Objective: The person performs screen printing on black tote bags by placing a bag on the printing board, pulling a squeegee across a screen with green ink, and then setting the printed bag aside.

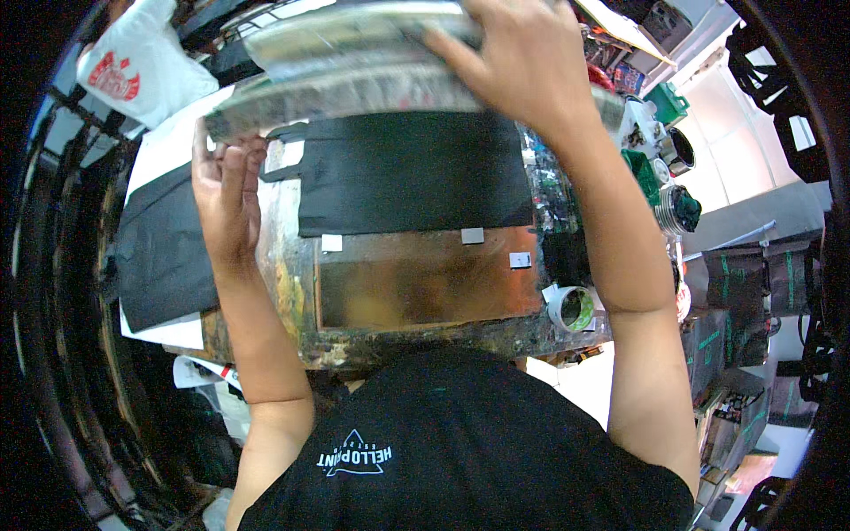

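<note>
A long, stained frame (354,96), blurred by motion, is raised and tilted over the worktable. My left hand (232,190) grips its left end, with curled fingers and the thumb up along the edge. Behind the front rail lies a long pale bar (345,42), also blurred. My right hand (531,62) is closed over the right part of this bar, thumb pointing left; its fingertips are cut off by the upper edge. Below the frame a black fabric bag (412,177) lies flat on a shiny brown board (425,288), its strap handle toward the left.
More black fabric (168,248) lies on white sheets at the left. Small white pieces (473,235) mark the board. A roll of tape (574,310) sits at its near right corner. Cans and green containers (639,175) line the right side. A white plastic bag (146,66) is at far left.
</note>
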Demonstrator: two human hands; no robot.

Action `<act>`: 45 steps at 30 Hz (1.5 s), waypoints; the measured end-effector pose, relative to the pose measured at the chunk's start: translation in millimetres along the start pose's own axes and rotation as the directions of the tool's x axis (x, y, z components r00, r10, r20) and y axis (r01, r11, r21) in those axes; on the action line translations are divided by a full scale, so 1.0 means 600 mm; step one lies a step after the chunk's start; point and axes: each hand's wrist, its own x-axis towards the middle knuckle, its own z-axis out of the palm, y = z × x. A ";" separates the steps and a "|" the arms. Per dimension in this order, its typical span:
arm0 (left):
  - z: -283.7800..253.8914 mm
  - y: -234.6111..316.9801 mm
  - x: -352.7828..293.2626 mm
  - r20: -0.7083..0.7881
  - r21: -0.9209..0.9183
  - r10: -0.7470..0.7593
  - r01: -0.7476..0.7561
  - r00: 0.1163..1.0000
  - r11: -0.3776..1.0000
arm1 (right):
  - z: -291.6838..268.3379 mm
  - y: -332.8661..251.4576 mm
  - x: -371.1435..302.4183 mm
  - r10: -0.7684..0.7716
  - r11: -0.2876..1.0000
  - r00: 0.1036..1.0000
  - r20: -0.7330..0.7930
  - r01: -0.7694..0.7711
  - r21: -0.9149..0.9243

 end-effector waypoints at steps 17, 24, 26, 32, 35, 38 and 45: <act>-0.139 -0.204 -0.288 -0.185 0.672 -0.098 0.199 0.978 0.713 | 0.154 -0.026 -0.195 -0.055 0.977 0.894 0.444 -0.045 0.211; -0.149 -0.213 -0.304 -0.149 0.677 -0.064 0.149 0.987 0.721 | 0.177 -0.053 -0.229 -0.082 0.987 0.936 0.341 0.028 0.158; -0.151 -0.215 -0.308 -0.146 0.667 -0.062 0.144 0.987 0.731 | 0.210 -0.035 -0.207 -0.091 0.988 0.958 0.271 0.053 0.145; -0.155 -0.219 -0.318 -0.210 0.628 -0.066 0.186 0.975 0.756 | 0.345 0.049 -0.069 -0.047 0.997 0.958 0.282 0.029 0.068; -0.164 -0.222 -0.325 -0.213 0.663 -0.068 0.195 0.975 0.723 | 0.410 0.096 0.017 -0.047 0.997 0.947 0.318 0.028 0.065; -0.174 -0.226 -0.337 -0.188 0.713 -0.059 0.178 0.980 0.678 | 0.476 0.141 0.087 -0.074 0.994 0.965 0.250 0.051 0.097; -0.177 -0.220 -0.325 -0.197 0.792 -0.046 0.186 0.979 0.582 | 0.548 0.199 0.211 -0.069 0.995 0.908 0.413 0.033 0.095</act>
